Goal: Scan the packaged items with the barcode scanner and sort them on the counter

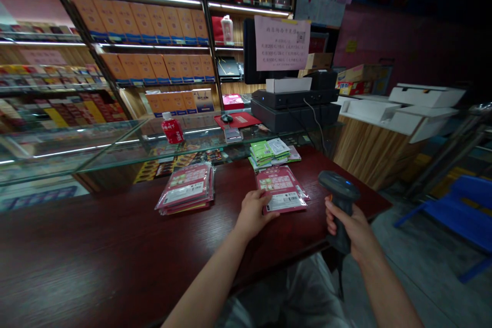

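Observation:
My right hand (351, 228) is wrapped around the handle of a black barcode scanner (339, 188), held upright over the table's right edge. A small blue light glows on the scanner's head. My left hand (251, 215) grips the left edge of a pink flat packet (282, 200) in clear plastic, thumb at the near side and fingers on top. The packet bears a white barcode label facing up and overlaps another pink packet. To the left lies a stack of similar pink packets (188, 187). Green and white packets (269, 151) lie just beyond the held one.
A dark red wooden table (96, 246) spans the front. Behind it is a glass counter (126, 141) with a red bottle (172, 128), a mouse (226, 118) and a monitor (249, 56) with a paper sign. A blue chair (461, 210) stands at right; boxed goods fill the shelves.

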The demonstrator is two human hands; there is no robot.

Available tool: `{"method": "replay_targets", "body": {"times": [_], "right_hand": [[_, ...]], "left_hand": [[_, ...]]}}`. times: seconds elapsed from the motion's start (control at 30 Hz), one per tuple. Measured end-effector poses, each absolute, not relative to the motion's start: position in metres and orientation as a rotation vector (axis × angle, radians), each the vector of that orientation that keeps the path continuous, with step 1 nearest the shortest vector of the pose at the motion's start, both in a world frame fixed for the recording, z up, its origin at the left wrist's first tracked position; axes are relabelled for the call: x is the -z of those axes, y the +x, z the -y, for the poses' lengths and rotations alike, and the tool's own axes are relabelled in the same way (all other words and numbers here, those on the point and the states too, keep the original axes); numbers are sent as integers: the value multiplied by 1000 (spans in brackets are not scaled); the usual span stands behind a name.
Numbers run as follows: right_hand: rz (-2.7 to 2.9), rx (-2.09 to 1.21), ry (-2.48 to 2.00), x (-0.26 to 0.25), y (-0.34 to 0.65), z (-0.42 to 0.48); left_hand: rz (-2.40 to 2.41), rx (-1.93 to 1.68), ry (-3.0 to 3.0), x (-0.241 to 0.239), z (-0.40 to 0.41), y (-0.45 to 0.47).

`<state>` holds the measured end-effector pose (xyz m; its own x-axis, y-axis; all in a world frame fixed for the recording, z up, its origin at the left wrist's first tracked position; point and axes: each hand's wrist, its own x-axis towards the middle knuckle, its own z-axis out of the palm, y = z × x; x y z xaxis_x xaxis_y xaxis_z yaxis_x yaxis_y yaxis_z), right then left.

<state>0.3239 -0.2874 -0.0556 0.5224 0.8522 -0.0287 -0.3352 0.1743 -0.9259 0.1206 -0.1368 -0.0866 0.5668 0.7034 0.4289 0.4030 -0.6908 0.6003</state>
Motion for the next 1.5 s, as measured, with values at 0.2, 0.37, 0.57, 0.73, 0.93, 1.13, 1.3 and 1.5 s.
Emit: {"method": "replay_targets", "body": {"times": [0.2,0.37,0.57,0.73,0.93,1.13,1.3,1.5], "right_hand": [[571,-913,-1089,58,326,286],[562,-916,-1108,61,329,283],[621,-951,-1157,58,323,282],[683,-973,-1211,53,314,282],[711,-980,-1240,52,309,283],[673,-968,-1259,55,306,282],[674,-1007,-1265,59,303,280],[672,-1031,-1297,63,301,279]], "left_hand": [[-1004,-873,2443,84,136,134],[-1048,-762,2555,82,137,134],[-1031,-831,2557,80,139,129],[-1125,-934,2585,57,124,109],[-1578,-1094,2514,24,82,43],[-2326,-934,2206,27,76,-14],[-2585,-692,1786,27,81,-27],[-2598,-602,1627,19,85,-29]]}}
